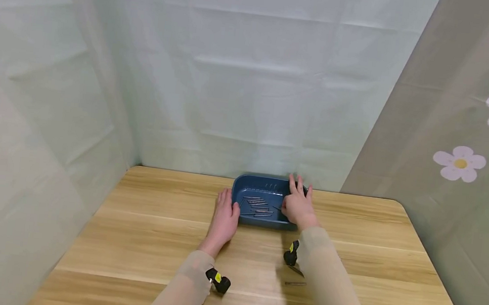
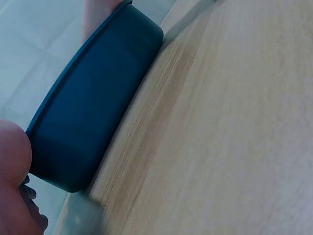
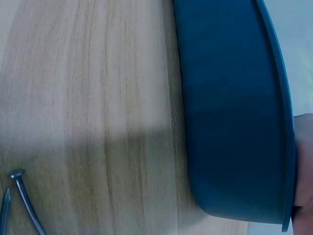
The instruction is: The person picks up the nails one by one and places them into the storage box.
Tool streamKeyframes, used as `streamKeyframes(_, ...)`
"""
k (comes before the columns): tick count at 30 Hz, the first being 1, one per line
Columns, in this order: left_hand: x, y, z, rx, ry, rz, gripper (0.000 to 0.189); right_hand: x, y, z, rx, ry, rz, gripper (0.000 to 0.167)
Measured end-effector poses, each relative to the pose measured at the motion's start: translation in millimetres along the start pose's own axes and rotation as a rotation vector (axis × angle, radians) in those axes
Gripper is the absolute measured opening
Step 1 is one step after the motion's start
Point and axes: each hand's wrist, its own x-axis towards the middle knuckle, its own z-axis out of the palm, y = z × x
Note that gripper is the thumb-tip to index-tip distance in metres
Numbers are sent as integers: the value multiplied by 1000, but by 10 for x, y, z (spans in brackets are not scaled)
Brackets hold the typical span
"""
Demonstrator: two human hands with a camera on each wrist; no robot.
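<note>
A dark blue rectangular tray (image 1: 266, 223) stands at the back of the table, with several nails (image 1: 258, 207) lying loose on its floor. My left hand (image 1: 225, 220) rests against the tray's left end, fingers straight along the outside and thumb at the near corner. Over the tray's right end reaches my right hand (image 1: 299, 208); thumb and index finger pinch a thin dark nail (image 1: 277, 208), while the other fingers stand extended. The right wrist view shows the tray's outer wall (image 3: 234, 112), which hides most of that hand.
On the wooden table (image 1: 150, 242), two more nails lie in front of the tray by the right sleeve, one of them a headed nail (image 3: 27, 200). Pale cloth (image 1: 250, 98) hangs right behind the tray. Each wrist carries a small black camera (image 1: 218, 280).
</note>
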Motion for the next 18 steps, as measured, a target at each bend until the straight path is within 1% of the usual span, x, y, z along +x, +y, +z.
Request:
streamKeyframes(4, -3, -2, -1, -2, -3, 15, 57, -10, -7, 0, 4, 4, -4, 16)
streamKeyframes(7, -10, -2, -13, -9, -7, 17, 57, -5, -12, 15, 30, 8, -5, 14)
streamKeyframes(14, -10, -24, -35, -8, -16, 0, 57, 11, -3, 55, 106, 50, -17, 14)
streamKeyframes(18, -6, -34, -24, -8, -11, 7, 57, 14, 20, 55, 186, 74, -18, 9)
